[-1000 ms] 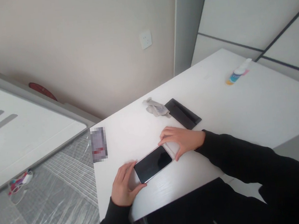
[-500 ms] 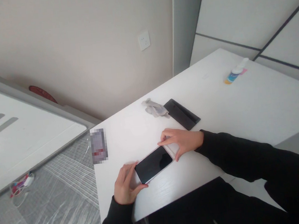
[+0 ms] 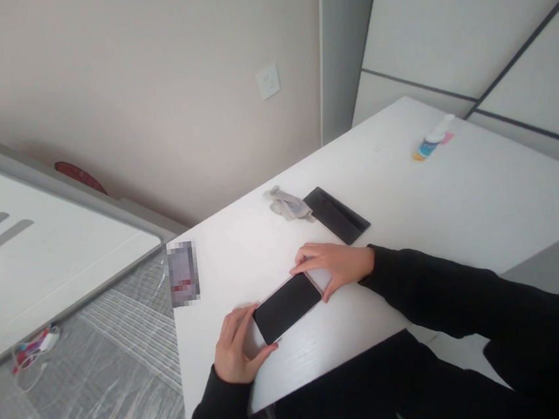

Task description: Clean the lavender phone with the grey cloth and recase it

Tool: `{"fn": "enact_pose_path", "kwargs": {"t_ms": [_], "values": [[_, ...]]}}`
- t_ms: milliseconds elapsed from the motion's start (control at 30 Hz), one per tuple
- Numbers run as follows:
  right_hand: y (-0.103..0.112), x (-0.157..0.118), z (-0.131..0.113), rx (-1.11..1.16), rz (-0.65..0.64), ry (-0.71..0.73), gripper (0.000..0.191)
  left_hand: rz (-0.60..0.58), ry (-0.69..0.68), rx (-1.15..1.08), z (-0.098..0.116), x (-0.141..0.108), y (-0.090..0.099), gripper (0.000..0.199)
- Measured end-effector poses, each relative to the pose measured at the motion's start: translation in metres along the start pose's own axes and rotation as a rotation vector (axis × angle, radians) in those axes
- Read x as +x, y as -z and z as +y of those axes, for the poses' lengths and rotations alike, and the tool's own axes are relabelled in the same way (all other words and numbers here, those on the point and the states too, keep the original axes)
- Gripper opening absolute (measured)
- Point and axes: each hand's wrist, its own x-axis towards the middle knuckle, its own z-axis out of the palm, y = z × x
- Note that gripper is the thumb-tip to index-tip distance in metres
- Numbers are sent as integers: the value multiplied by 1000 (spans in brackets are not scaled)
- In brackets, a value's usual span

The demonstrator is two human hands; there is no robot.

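Observation:
A smartphone (image 3: 288,308) with a dark screen and a thin pale rim lies between my hands, screen upward, slanting up to the right. My left hand (image 3: 234,345) grips its left end, thumb at the near corner and fingers at the far corner. At the right end my right hand (image 3: 335,265) spans the short side, thumb near and fingers far. Whether the phone rests on the table or is held just above it, I cannot tell. Beyond my right hand a flat black rectangular object (image 3: 338,214) lies beside a crumpled grey cloth (image 3: 289,205).
The white table (image 3: 458,218) ends along its left side above a grey patterned floor. A spray bottle (image 3: 432,141) lies towards the far right. A blurred-out item (image 3: 183,275) is by the left edge. The wall carries a socket (image 3: 268,81).
Both hands keep their hold on the phone, which has barely moved. Its screen now looks evenly dark, with less reflection. The whole view has shifted slightly.

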Motion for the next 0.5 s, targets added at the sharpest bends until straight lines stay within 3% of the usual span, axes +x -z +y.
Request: {"fn": "enact_pose_path", "kwargs": {"t_ms": [200, 367, 500], "values": [[0, 2, -1, -8, -2, 10, 78, -22, 22, 64, 1, -9, 4, 69], [1, 3, -1, -8, -4, 13, 83, -18, 28, 134, 10, -5, -2, 74], [1, 4, -1, -8, -21, 27, 77, -66, 36, 183, 14, -1, 1, 71]]}}
